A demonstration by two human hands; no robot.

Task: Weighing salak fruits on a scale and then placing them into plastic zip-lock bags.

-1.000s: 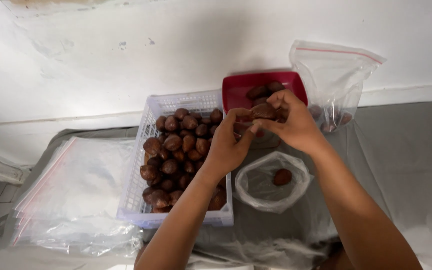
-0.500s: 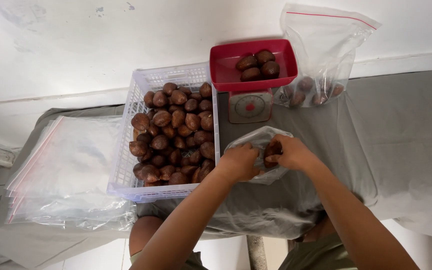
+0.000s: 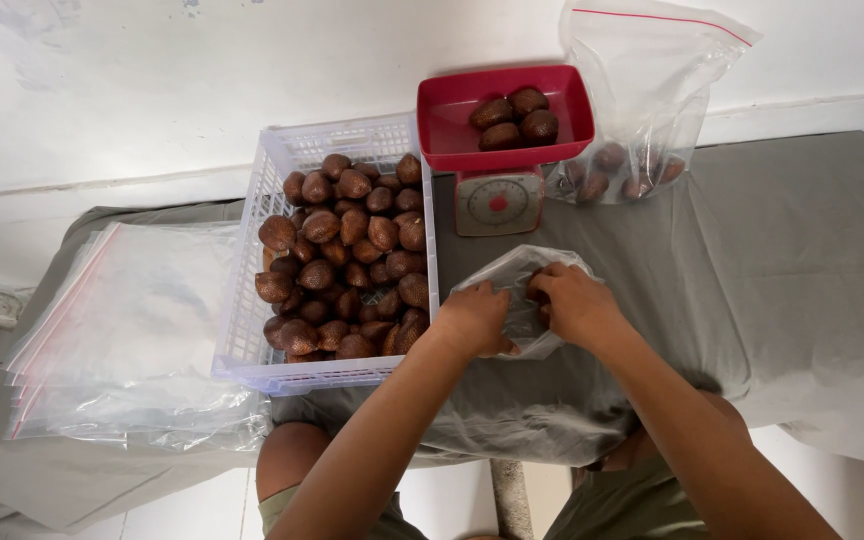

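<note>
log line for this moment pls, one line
left hand: grips clear plastic bag rim | right hand: inside bag mouth | white crate: brown scaly fruit | red scale tray: four fruit

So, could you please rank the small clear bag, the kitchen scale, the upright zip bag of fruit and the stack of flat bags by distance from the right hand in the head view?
1. Small clear bag: under the right hand, touching it.
2. Kitchen scale: just beyond, toward the wall.
3. Upright zip bag: farther back, leaning on the wall.
4. Stack of flat bags: far left, past the white basket.
</note>
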